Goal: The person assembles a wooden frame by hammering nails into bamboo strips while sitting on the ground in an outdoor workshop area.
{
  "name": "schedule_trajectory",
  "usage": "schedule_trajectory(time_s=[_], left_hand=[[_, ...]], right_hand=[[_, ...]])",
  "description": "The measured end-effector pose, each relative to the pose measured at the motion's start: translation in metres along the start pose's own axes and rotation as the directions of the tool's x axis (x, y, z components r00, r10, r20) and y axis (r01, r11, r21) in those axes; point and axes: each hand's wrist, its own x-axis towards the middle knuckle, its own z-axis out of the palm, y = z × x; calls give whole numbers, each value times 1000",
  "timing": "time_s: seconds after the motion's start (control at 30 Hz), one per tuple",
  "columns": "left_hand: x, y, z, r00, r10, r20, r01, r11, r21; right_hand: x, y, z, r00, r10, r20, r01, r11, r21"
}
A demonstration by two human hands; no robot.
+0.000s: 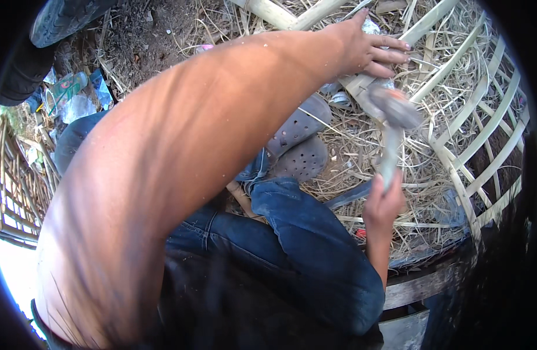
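My left hand reaches across to the upper right, its fingers spread out over pale bamboo strips. My right hand is wrapped round the light handle of a hammer. The hammer's metal head is smeared by motion, just below my left fingers and over the end of a bamboo strip. To the right, more strips cross in an open woven lattice. Whether a nail stands under the hammer cannot be made out.
Grey clogs and jeans-clad legs lie below my left arm. Straw-like shavings cover the ground. Plastic litter lies at the upper left, near a stick lattice. Wooden planks are at the lower right.
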Motion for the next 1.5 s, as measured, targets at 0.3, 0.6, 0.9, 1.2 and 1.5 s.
schedule_trajectory(time_s=[0.3, 0.6, 0.9, 1.2, 1.5], left_hand=[[2, 6, 8, 1000, -15, -27, 15, 1000, -6], [-12, 3, -8, 999, -9, 38, 9, 1000, -8], [-5, 3, -8, 1000, 3, -7, -3, 1000, 15], [-2, 0, -5, 998, 8, -59, -8, 1000, 3], [2, 3, -3, 1000, 9, -20, -9, 1000, -11]], right_hand=[[-2, -1, 3, 997, 22, 68, -20, 999, -40], [5, 1, 7, 973, 168, 160, -153, 983, -99], [0, -1, -3, 1000, 4, 9, -4, 1000, -30], [-9, -5, -9, 997, 16, -73, 7, 950, 312], [-7, 12, -5, 992, -126, 31, 127, 992, -23]])
